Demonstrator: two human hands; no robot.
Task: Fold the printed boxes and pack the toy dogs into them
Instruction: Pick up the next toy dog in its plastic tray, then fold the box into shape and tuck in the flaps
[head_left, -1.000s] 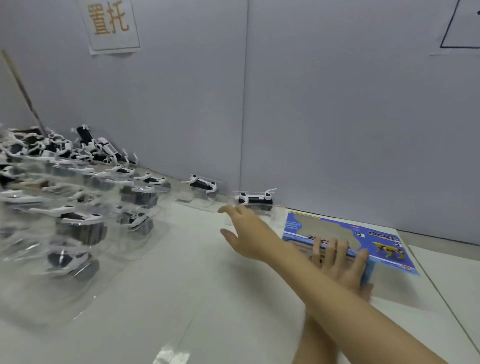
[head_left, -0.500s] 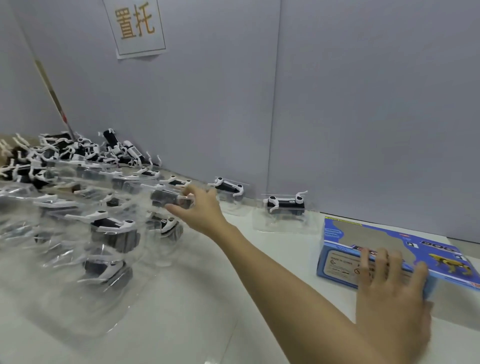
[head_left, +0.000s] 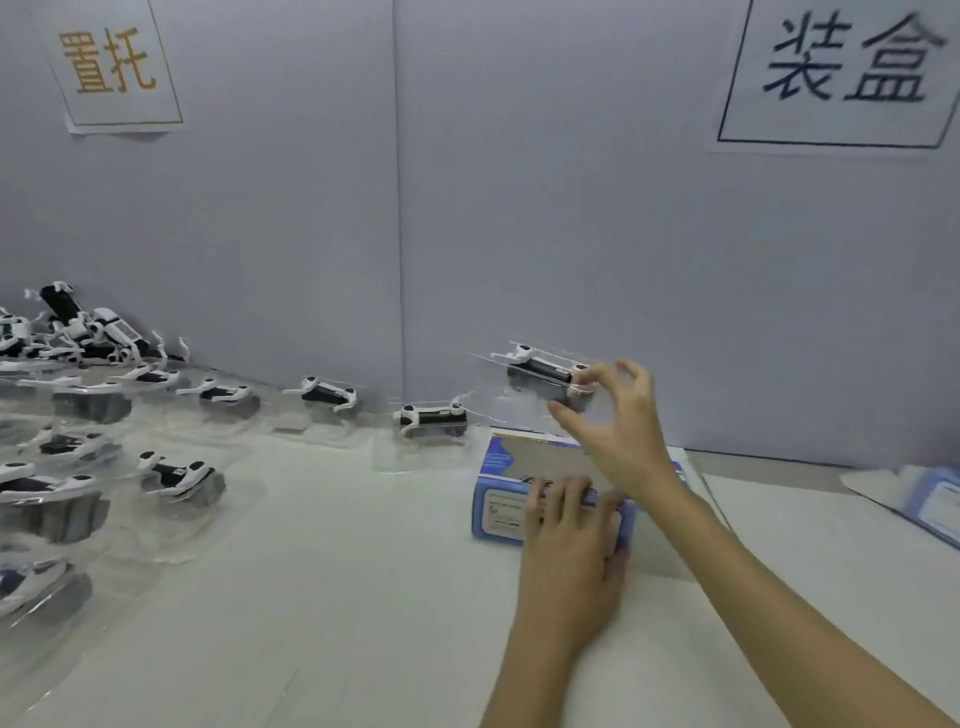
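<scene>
**Toy dog held over the box**

Nearest me, the left hand lies flat on the box, fingers spread over its front top edge, pressing rather than gripping. The blue printed box sits on the white table, its long side facing the person. The right arm crosses above the left, and the right hand pinches a toy dog in its clear tray between thumb and fingertips, lifted just above the box's far edge. Left of the box another dog stands on the table against the grey wall. Further left, many more trayed dogs lie spread out, ending in a pile in the corner. Two paper signs hang on the wall, one at left, one at right.
</scene>
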